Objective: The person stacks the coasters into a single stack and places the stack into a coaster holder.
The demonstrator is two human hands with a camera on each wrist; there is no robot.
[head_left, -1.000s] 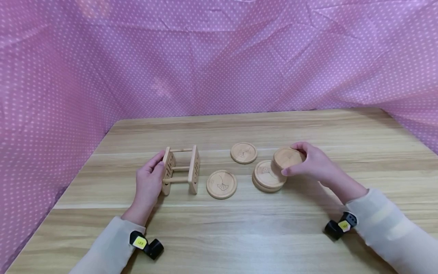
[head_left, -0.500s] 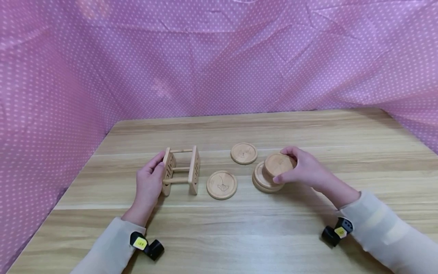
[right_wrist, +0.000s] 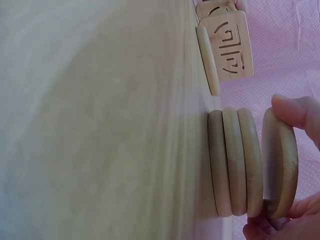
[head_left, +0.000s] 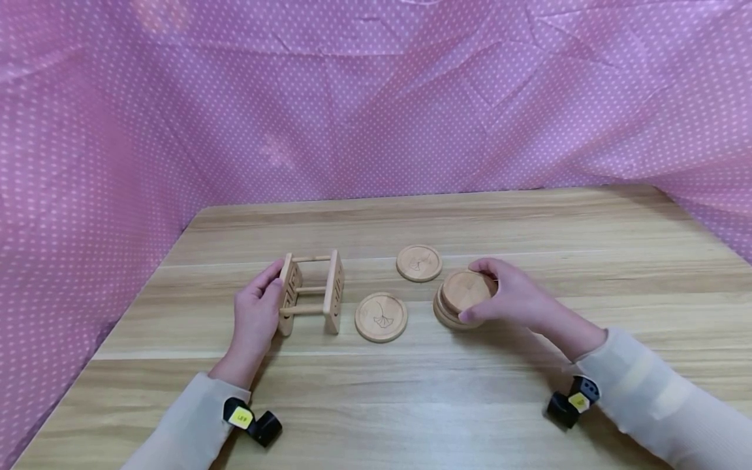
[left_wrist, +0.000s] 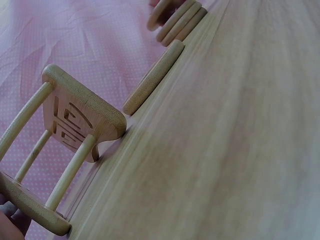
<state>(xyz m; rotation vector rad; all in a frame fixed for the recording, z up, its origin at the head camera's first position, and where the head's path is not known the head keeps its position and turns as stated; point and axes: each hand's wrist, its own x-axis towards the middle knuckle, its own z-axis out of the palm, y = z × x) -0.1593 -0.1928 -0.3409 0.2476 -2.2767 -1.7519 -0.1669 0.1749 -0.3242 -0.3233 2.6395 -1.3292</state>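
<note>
A wooden coaster rack [head_left: 333,291], two cut-out side panels joined by round bars, stands on the table at the left. My left hand [head_left: 254,320] holds its left panel, thumb on the outer face; fingertips are partly hidden behind it. My right hand [head_left: 517,295] pinches a round wooden coaster [head_left: 468,289] by its rim, plain face up. That coaster is just above a stack of three coasters [right_wrist: 235,162]; the right wrist view shows a narrow gap and a slight tilt between them.
Two single coasters lie flat between rack and stack: a near coaster [head_left: 380,317] with a leaf engraving and a farther coaster [head_left: 418,263]. A pink dotted cloth [head_left: 376,117] hangs behind the wooden table [head_left: 376,405].
My right hand has moved left with the coaster, bringing it from the stack's right edge to over the stack. My left hand and the rack have stayed put.
</note>
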